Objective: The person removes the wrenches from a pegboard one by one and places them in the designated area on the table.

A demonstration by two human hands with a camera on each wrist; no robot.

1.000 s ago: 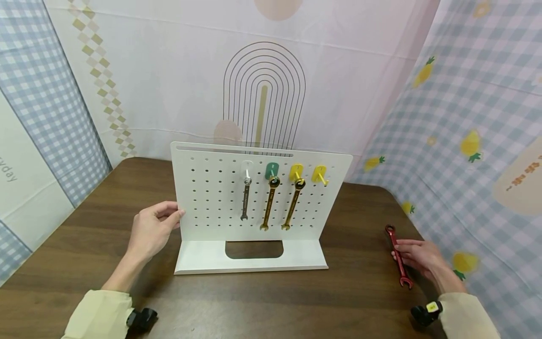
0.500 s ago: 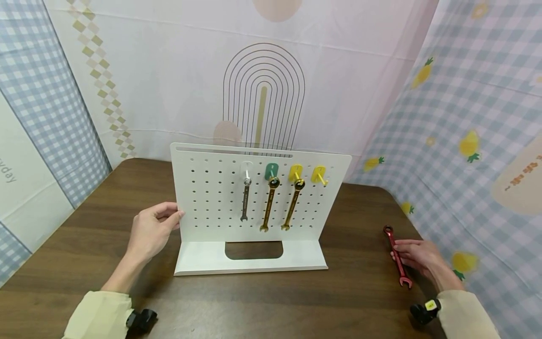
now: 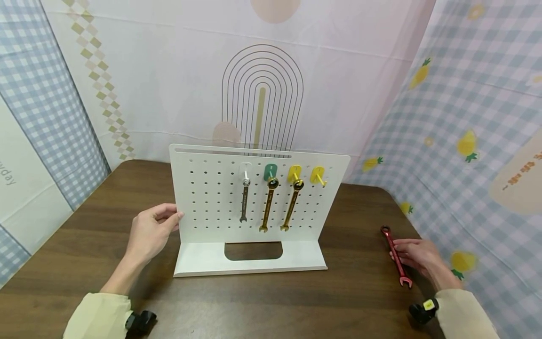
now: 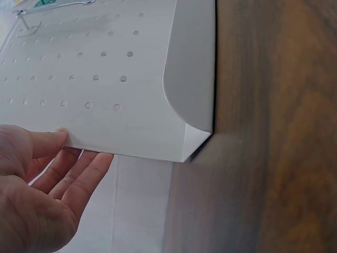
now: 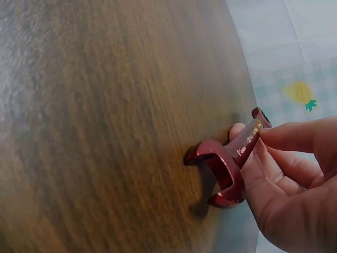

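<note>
A white pegboard (image 3: 207, 236) stands upright on the table. My left hand (image 3: 149, 233) pinches its left edge; in the left wrist view the thumb is on the front face and the other fingers are behind. A small silver wrench (image 3: 244, 202) hangs from a clear or white hook (image 3: 245, 168), a gold one (image 3: 267, 209) from a green hook (image 3: 269, 169), another gold one (image 3: 291, 209) from a yellow hook (image 3: 294, 172). The rightmost yellow hook (image 3: 317, 174) bears nothing. Far to the right, my right hand (image 3: 417, 256) holds a red combination wrench (image 5: 226, 168) by its shaft, close to the tabletop.
The dark wooden table (image 3: 254, 306) has its back right corner near the checked cloth (image 3: 449, 108). A pale cloth (image 3: 169, 84) hangs behind the board. The board's base (image 3: 199, 259) juts toward me, with a cut-out in its middle.
The red wrench's ring end has swung slightly left in my right hand. My left hand keeps its place on the board's edge. The head view has shifted a little.
</note>
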